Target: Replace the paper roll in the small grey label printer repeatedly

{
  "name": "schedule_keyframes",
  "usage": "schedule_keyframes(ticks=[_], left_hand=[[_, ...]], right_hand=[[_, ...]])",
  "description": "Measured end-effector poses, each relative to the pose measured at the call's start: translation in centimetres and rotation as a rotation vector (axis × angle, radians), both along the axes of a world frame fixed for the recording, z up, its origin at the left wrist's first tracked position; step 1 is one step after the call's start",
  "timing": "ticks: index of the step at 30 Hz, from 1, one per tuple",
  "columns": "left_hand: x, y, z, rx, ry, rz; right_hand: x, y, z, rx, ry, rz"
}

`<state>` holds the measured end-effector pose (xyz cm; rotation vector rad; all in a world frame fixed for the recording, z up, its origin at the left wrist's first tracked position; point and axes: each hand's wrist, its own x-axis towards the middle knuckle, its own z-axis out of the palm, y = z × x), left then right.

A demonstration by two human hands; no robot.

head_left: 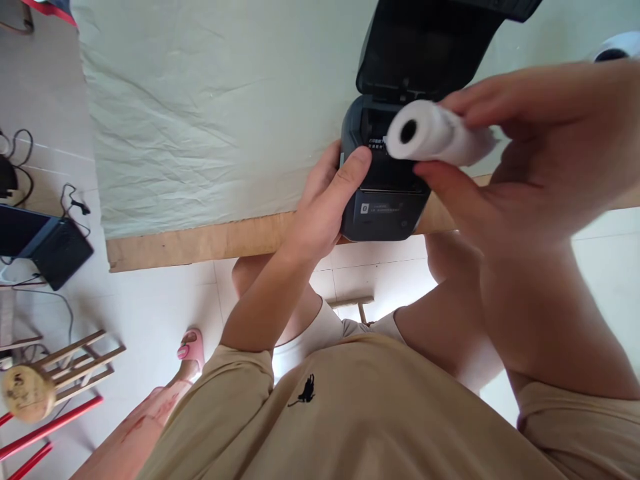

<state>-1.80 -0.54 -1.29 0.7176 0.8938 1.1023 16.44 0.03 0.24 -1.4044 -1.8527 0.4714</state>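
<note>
A dark label printer [383, 217] sits at the front edge of the table, its lid [425, 50] swung up and back. My left hand [327, 200] is closed on the printer's left side, the thumb lying over the rim of the open compartment. Between thumb and fingers, my right hand [530, 147] holds a white paper roll [440, 133] just above the right part of that compartment. The roll's hollow core faces left. Part of the compartment is hidden behind the roll.
A pale green cloth covers the table [210, 120], with a bare wooden edge [200, 243] in front. Another white roll [623, 47] lies at the far right. On the left are a laptop [55, 250], cables and a wooden stool [30, 393]. Another person's foot in a pink sandal [193, 347] is beside me.
</note>
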Motion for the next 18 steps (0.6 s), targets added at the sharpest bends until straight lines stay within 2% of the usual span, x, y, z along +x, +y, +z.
schedule_keyframes(ticks=[2,4,8,12,16,18], left_hand=[[-0.5,0.2,-0.3,0.028,0.004,-0.036],[-0.8,0.3,-0.6,0.044,0.02,-0.056],[-1.2,0.5,-0.9,0.063,0.024,-0.092],[-1.4,0.6,-1.2,0.081,-0.018,-0.131],[-1.4,0.6,-1.6,0.105,0.053,-0.125],[-1.3,0.6,-1.8,0.116,0.076,-0.094]], right_hand=[[-0.7,0.6,0.2,0.205,-0.08,0.046],[-0.8,1.3,0.0,0.338,-0.132,0.138],[-0.4,1.6,-0.7,0.449,-0.084,0.206],[-0.7,0.2,-1.0,0.563,0.009,0.264],[-0.8,-0.7,-1.9,0.597,-0.091,0.377],[-0.3,-0.7,-2.4,0.613,-0.055,0.392]])
